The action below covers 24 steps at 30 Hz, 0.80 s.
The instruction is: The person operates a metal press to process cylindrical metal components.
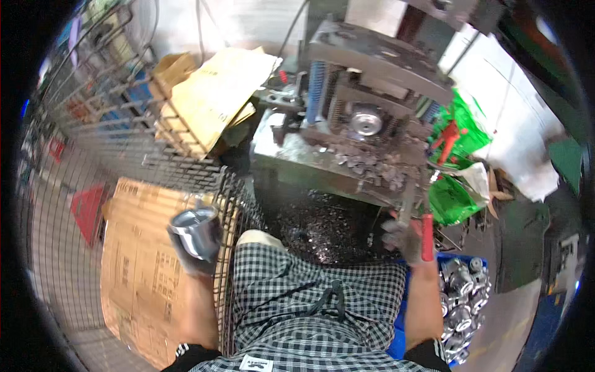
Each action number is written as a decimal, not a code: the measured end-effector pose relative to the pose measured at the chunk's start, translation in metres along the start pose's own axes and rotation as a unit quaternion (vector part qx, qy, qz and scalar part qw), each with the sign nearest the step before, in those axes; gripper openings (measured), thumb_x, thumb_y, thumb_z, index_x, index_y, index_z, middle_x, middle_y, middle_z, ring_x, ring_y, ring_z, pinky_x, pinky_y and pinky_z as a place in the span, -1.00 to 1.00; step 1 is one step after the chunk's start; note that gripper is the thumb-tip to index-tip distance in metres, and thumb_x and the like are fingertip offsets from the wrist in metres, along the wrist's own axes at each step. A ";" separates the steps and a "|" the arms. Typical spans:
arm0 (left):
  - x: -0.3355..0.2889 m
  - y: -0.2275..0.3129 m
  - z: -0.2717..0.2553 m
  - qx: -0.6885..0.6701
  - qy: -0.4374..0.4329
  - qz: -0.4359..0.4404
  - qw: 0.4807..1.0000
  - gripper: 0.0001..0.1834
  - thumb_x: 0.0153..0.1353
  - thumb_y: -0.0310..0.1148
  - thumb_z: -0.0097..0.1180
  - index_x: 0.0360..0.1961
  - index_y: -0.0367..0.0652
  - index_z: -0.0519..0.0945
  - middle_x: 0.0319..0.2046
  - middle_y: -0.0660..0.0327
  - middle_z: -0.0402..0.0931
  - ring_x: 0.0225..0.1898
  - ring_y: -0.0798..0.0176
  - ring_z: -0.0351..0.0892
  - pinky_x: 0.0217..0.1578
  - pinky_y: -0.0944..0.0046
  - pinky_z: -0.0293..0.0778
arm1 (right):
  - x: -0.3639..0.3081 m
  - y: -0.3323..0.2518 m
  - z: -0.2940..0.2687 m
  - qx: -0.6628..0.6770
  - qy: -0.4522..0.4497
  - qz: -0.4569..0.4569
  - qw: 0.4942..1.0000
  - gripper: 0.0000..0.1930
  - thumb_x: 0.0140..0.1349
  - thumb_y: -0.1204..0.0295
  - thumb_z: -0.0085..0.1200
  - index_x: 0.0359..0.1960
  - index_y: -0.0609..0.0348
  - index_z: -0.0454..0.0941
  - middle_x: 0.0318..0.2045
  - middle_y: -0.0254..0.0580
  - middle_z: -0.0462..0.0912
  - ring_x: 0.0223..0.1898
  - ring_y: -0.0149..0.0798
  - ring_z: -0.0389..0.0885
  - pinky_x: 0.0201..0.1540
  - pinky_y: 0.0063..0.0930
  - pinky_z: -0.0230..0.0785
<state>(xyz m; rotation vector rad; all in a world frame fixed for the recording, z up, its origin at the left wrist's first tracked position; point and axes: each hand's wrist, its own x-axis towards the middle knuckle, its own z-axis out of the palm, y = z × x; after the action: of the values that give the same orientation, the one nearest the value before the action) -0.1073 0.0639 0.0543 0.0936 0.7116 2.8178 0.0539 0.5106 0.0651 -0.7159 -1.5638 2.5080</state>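
My left hand [196, 261], in a grey glove, is closed around a shiny metal cup [197, 234] over the cardboard at the left. The cup's open mouth tilts upward. At the right, my gloved right hand [403, 240] is closed on a red-handled tool [427, 237], just below the press's front edge; blur hides its exact kind. Ahead stands a press [378, 53] with a round shiny metal piece [367, 123] seated between its blue and dark springs. Dark metal scraps [372, 168] lie heaped in front of that piece.
A wire cage [133, 158] with flattened cardboard [139, 273] stands at my left. Yellowish sheets [217, 93] rest on its far side. By my right leg, a blue crate [400, 316] holds several shiny metal parts [460, 319]. Green bags [455, 198] lie beside the press.
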 end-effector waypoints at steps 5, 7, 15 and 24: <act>-0.038 -0.070 0.018 0.023 0.055 -0.162 0.985 -0.01 0.02 0.40 0.07 0.33 -0.06 0.25 0.25 0.19 0.34 0.18 0.13 0.39 0.06 0.07 0.47 | 0.093 -0.015 0.083 0.302 -0.176 -0.056 0.935 -0.13 0.14 -0.19 0.09 0.27 0.30 0.25 -0.01 0.05 0.52 -0.04 -0.03 0.47 -0.04 -0.13 0.38; -0.048 -0.078 0.033 0.084 0.072 -0.108 0.988 -0.11 0.07 0.29 0.09 0.30 -0.07 0.30 0.17 0.12 0.41 0.15 0.13 0.44 0.01 0.08 0.53 | 0.146 -0.018 0.080 0.508 -0.254 0.008 0.823 -0.18 0.18 -0.16 0.10 0.23 0.32 0.26 0.18 0.16 0.36 0.24 0.16 0.33 0.23 0.06 0.30; -0.064 -0.020 -0.035 -0.023 -0.017 -0.224 0.974 -0.22 0.22 0.08 0.12 0.32 -0.20 0.27 0.17 0.04 0.44 0.07 0.00 0.51 -0.02 0.03 0.58 | 0.207 -0.049 0.158 0.571 -0.215 -0.141 0.779 -0.46 0.25 -0.03 0.11 0.05 0.17 0.47 -0.10 -0.17 0.60 -0.05 -0.09 0.56 0.01 -0.02 0.46; -0.015 -0.033 -0.034 -0.247 0.002 -0.268 0.931 -0.24 0.20 0.06 0.15 0.29 -0.19 0.33 0.20 0.04 0.42 0.15 0.06 0.46 0.05 0.06 0.53 | 0.097 0.064 0.092 0.301 -0.150 0.002 0.942 -0.59 0.27 0.07 0.08 0.01 0.05 0.52 -0.20 -0.19 0.66 -0.33 -0.35 0.64 -0.36 -0.36 0.53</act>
<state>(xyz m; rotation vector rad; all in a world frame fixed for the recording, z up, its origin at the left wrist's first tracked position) -0.0902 0.0730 0.0087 -0.1681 -0.0080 2.3696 -0.0624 0.4366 0.0098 -0.2578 -0.7436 2.9600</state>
